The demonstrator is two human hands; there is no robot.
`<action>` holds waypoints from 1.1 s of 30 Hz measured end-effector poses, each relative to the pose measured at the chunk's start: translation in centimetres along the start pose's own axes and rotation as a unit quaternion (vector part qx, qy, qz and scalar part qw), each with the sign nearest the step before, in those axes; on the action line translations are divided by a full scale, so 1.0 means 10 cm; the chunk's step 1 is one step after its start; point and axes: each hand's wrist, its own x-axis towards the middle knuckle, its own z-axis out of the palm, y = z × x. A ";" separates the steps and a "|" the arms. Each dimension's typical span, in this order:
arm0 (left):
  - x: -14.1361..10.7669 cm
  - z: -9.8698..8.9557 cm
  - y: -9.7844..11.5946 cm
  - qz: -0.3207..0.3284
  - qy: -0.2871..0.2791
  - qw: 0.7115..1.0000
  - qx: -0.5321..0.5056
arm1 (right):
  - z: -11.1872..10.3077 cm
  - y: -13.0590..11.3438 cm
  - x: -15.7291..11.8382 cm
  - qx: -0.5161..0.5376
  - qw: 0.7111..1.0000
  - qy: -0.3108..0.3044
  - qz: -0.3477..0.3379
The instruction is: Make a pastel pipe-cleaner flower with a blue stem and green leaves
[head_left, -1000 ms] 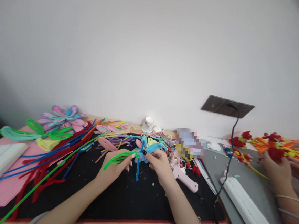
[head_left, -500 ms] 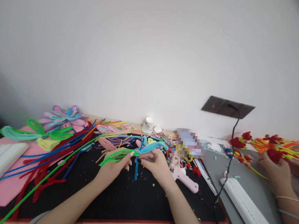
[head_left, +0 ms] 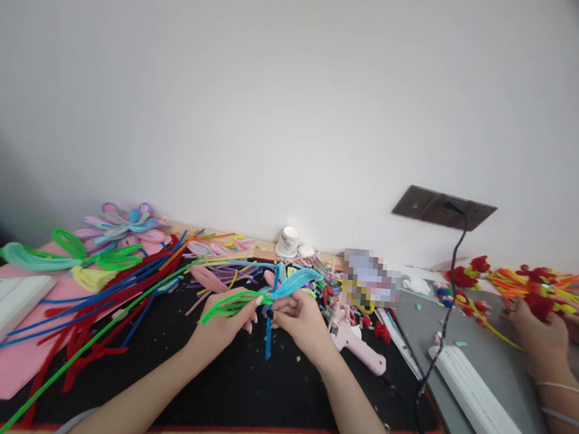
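Between my two hands is a pipe-cleaner piece with green loops (head_left: 230, 302) on the left and a blue loop (head_left: 300, 281) on the right. Blue ends (head_left: 268, 339) hang straight down from its middle join. My left hand (head_left: 224, 322) pinches the green part close to that join, thumb on top. The fingers of my right hand (head_left: 301, 321) are closed on the blue side, just right of the join. The join itself is partly covered by fingertips. Below the hands lies a black mat (head_left: 241, 387) with small scraps on it.
Loose pipe cleaners (head_left: 86, 308), a green-and-teal looped piece (head_left: 71, 253) and a pastel flower (head_left: 128, 224) lie left. A pink glue gun (head_left: 357, 346) is right of my hand. A black cable (head_left: 444, 323) hangs beside a power strip (head_left: 485, 406). A co-worker's hand (head_left: 543, 337) holds a red piece.
The held piece has turned slightly: its blue loop is tilted higher and the blue ends hang lower and straighter. Both hands have shifted a little to the right, their grip kept.
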 end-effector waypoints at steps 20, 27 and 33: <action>0.00 0.01 -0.10 0.022 -0.011 0.999 0.025 | -0.01 0.02 0.01 -0.019 0.999 -0.023 -0.014; -0.01 0.00 -0.03 0.012 0.001 1.000 0.024 | -0.01 0.03 0.00 -0.006 1.000 -0.024 -0.007; 0.00 0.00 0.01 0.004 0.008 1.000 0.017 | 0.00 -0.03 0.00 -0.011 1.000 -0.026 -0.003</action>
